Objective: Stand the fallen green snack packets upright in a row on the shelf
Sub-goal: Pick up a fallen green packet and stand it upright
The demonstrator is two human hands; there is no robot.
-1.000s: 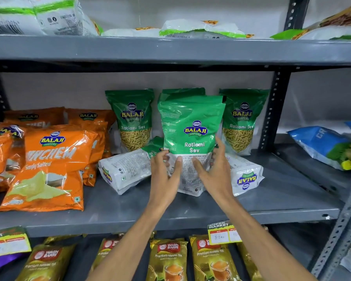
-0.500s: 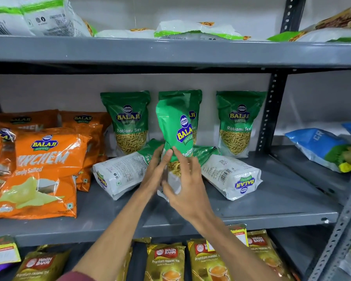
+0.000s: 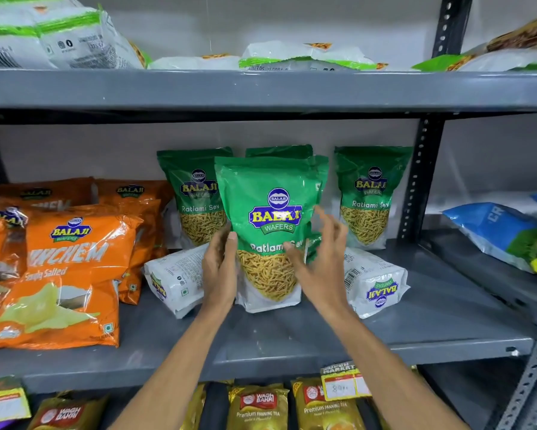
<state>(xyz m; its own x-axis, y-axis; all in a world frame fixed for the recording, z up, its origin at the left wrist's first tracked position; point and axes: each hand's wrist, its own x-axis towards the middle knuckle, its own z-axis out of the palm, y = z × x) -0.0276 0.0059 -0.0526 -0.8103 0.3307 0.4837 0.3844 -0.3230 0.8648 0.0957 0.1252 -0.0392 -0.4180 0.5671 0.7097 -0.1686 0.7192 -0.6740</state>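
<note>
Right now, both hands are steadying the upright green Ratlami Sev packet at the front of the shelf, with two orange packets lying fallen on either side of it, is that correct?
Not quite: the head view shows the two fallen packets are green-and-white Ratlami Sev packets lying back-side up, not orange. The left hand grips the upright green packet; the right hand is at its other edge.

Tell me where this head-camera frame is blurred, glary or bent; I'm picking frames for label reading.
Head view: the right hand is motion-blurred, smearing the logo on the front green packet; the left hand is sharper. Glare streaks the orange packet and the green packet's top. Wide-angle bending shows in the upper shelf and the leaning upright post. Price tag illegible.
</note>
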